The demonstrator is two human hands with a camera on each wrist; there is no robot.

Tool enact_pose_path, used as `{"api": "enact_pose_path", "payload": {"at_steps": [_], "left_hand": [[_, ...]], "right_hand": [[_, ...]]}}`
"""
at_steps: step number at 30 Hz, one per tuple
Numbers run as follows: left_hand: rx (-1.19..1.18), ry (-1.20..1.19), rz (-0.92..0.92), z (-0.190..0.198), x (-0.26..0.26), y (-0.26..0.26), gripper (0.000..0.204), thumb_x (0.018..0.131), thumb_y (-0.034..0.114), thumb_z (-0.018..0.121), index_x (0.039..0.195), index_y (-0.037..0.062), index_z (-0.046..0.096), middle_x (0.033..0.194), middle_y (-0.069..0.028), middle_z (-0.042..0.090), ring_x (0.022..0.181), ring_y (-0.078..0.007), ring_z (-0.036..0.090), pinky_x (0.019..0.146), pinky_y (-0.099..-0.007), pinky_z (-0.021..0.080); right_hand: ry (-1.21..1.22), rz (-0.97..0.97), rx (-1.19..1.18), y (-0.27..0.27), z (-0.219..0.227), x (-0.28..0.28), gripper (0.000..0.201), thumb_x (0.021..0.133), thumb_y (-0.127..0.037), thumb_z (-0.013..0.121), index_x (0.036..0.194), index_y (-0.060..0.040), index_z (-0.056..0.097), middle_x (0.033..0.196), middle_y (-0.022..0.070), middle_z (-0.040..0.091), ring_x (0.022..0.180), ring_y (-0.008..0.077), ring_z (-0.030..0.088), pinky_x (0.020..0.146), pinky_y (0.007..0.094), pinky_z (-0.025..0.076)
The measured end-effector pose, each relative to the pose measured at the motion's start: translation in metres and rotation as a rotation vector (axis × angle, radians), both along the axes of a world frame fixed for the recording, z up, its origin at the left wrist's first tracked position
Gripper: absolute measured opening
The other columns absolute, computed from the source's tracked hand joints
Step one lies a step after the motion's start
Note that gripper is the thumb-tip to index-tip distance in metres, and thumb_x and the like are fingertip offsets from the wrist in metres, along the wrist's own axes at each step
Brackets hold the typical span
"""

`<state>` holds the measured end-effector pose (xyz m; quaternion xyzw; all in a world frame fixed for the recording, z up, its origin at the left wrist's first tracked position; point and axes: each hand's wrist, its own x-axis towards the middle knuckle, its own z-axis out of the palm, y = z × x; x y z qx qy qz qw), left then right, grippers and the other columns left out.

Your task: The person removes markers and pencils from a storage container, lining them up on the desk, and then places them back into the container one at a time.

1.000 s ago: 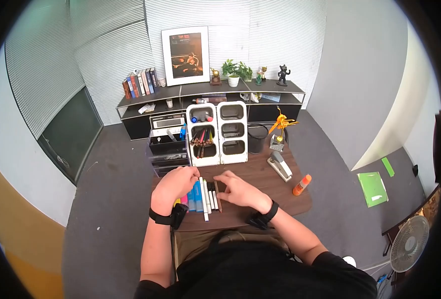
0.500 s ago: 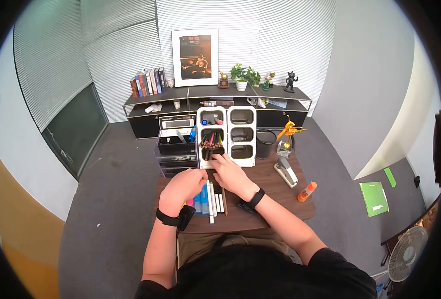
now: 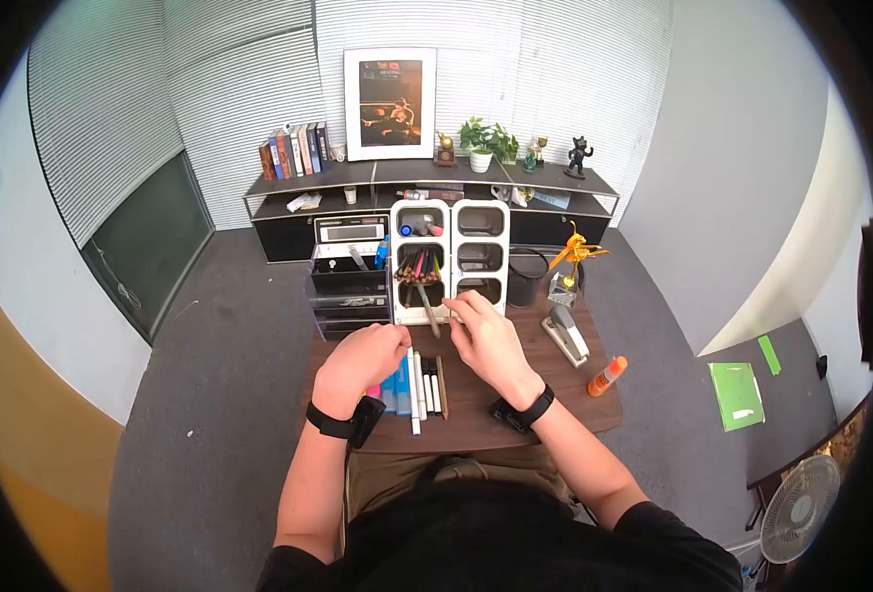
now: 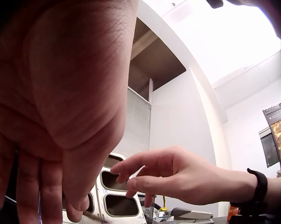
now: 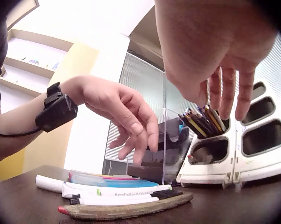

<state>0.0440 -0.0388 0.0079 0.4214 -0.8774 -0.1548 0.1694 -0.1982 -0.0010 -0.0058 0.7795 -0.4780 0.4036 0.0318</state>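
Observation:
My right hand (image 3: 491, 340), fingers loosely spread, hovers before the white compartment organizer (image 3: 449, 257). Left of its fingertips, a blurred pencil (image 3: 431, 314) slants out of the lower left compartment. Several coloured pencils (image 3: 417, 264) bunch in the middle left compartment. The left hand (image 3: 363, 360) hangs over the left end of a row of pens, its fingers relaxed and empty in the right wrist view. That row includes blue markers (image 3: 398, 391), a long white marker (image 3: 416, 400), black-and-white pens (image 3: 431, 390) and a brown, red-ended pencil (image 5: 126, 208) nearest the right wrist camera.
Left of the organizer stands a dark drawer unit (image 3: 350, 281) with pens on top. To the right are a black bin (image 3: 527, 284), a golden ornament (image 3: 575, 253), a stapler (image 3: 567, 337) and an orange glue stick (image 3: 608, 377) near the table's right edge.
My right hand went from beside the pen row into the lower left compartment, then drew back to the right. A pencil now slants out there. The left hand stays over the row.

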Motion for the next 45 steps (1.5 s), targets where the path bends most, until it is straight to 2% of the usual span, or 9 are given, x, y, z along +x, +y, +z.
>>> {"api": "enact_pose_path", "payload": {"at_steps": [10, 18, 24, 26, 28, 34, 41, 43, 45], "left_hand": [[0.029, -0.048, 0.009, -0.002, -0.004, -0.001, 0.023, 0.099, 0.015, 0.065, 0.112, 0.0010, 0.079, 0.099, -0.0224, 0.080, 0.096, -0.0413, 0.077, 0.088, -0.0500, 0.060], [0.076, -0.065, 0.014, -0.001, -0.004, 0.000, 0.023, 0.099, 0.015, 0.066, 0.111, 0.0019, 0.079, 0.097, -0.0223, 0.079, 0.096, -0.0404, 0.077, 0.087, -0.0491, 0.060], [0.096, -0.075, 0.044, -0.009, 0.011, -0.007, 0.020, 0.097, 0.014, 0.067, 0.106, 0.0020, 0.080, 0.096, -0.0209, 0.080, 0.094, -0.0389, 0.078, 0.086, -0.0473, 0.061], [0.178, -0.138, 0.097, 0.005, 0.014, -0.006, 0.019, 0.095, 0.012, 0.068, 0.105, 0.0031, 0.081, 0.098, -0.0201, 0.081, 0.095, -0.0378, 0.079, 0.086, -0.0458, 0.061], [0.142, -0.146, 0.153, -0.005, 0.021, -0.013, 0.019, 0.092, 0.015, 0.072, 0.101, 0.0034, 0.083, 0.096, -0.0190, 0.082, 0.092, -0.0375, 0.080, 0.084, -0.0453, 0.062], [0.153, -0.419, 0.488, -0.009, 0.033, -0.010, 0.022, 0.089, 0.016, 0.071, 0.098, 0.0009, 0.084, 0.103, -0.0264, 0.081, 0.099, -0.0399, 0.081, 0.088, -0.0490, 0.065], [0.317, -0.485, 0.536, -0.015, 0.028, -0.024, 0.026, 0.090, 0.021, 0.076, 0.106, 0.0029, 0.085, 0.110, -0.0223, 0.082, 0.104, -0.0381, 0.081, 0.088, -0.0456, 0.066], [0.375, -0.431, 0.487, -0.022, 0.028, -0.030, 0.023, 0.088, 0.015, 0.083, 0.095, -0.0058, 0.081, 0.086, -0.0197, 0.082, 0.077, -0.0316, 0.082, 0.068, -0.0431, 0.065], [0.347, -0.451, 0.464, -0.025, 0.028, -0.031, 0.024, 0.088, 0.016, 0.085, 0.097, -0.0064, 0.080, 0.088, -0.0199, 0.083, 0.077, -0.0321, 0.082, 0.068, -0.0434, 0.065]], "right_hand": [[0.058, 0.040, 0.231, -0.014, -0.049, 0.007, 0.035, 0.096, -0.020, 0.082, 0.125, -0.0065, 0.070, 0.109, 0.0125, 0.072, 0.104, 0.0383, 0.072, 0.088, 0.0480, 0.061], [0.084, -0.027, 0.311, -0.037, -0.060, 0.008, 0.016, 0.091, -0.007, 0.075, 0.105, 0.0013, 0.074, 0.105, 0.0204, 0.076, 0.100, 0.0427, 0.076, 0.088, 0.0534, 0.062], [0.104, -0.127, 0.388, -0.008, -0.036, -0.006, 0.011, 0.090, -0.004, 0.068, 0.098, 0.0026, 0.073, 0.100, 0.0270, 0.076, 0.095, 0.0468, 0.076, 0.086, 0.0565, 0.062], [0.163, -0.195, 0.472, 0.003, -0.038, -0.016, 0.023, 0.089, -0.009, 0.077, 0.108, 0.0042, 0.076, 0.098, 0.0265, 0.078, 0.096, 0.0449, 0.076, 0.086, 0.0525, 0.061], [0.134, -0.172, 0.473, 0.020, -0.031, -0.017, 0.013, 0.090, -0.004, 0.071, 0.097, 0.0063, 0.072, 0.098, 0.0311, 0.077, 0.097, 0.0488, 0.076, 0.087, 0.0558, 0.062], [-0.137, -0.031, 0.663, 0.037, -0.036, 0.001, 0.036, 0.092, -0.005, 0.076, 0.124, 0.0107, 0.074, 0.093, 0.0286, 0.079, 0.087, 0.0429, 0.079, 0.085, 0.0487, 0.063], [-0.327, 0.011, 0.822, 0.034, -0.031, 0.008, 0.048, 0.098, -0.002, 0.072, 0.143, 0.0148, 0.062, 0.088, 0.0174, 0.079, 0.067, 0.0218, 0.078, 0.052, 0.0338, 0.062], [-0.340, 0.024, 0.850, 0.035, -0.027, 0.008, 0.048, 0.099, -0.001, 0.072, 0.143, 0.0151, 0.062, 0.089, 0.0177, 0.078, 0.067, 0.0220, 0.078, 0.053, 0.0339, 0.063], [-0.354, 0.038, 0.877, 0.034, -0.026, 0.007, 0.049, 0.099, 0.000, 0.071, 0.144, 0.0154, 0.061, 0.090, 0.0179, 0.078, 0.066, 0.0221, 0.078, 0.053, 0.0340, 0.063]]}}
